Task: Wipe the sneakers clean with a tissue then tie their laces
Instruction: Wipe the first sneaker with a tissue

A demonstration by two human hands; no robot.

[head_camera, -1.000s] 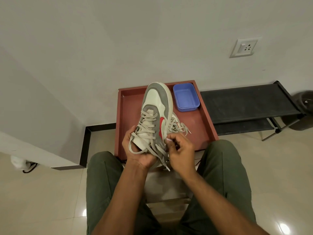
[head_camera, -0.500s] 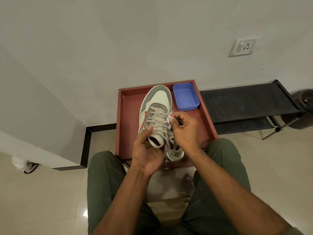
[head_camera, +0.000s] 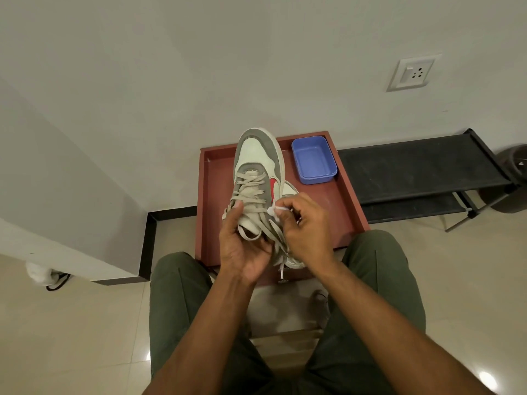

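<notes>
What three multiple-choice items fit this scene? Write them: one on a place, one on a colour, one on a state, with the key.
1. Where does the blue tub sit?
A. far right corner of the red tray
B. on the black rack
C. on the floor

2. What colour is the mark on the side of the sneaker?
A. green
B. red
C. black

3. How are the sneaker's laces?
A. removed
B. tied in a bow
C. loose, ends hanging

Key: 1 A, the tub stands inside the tray beside the sneaker's toe. 2 B, a red mark shows near the right hand, which pinches a tissue. 3 C, lace ends dangle below the left hand, which holds the sneaker.
</notes>
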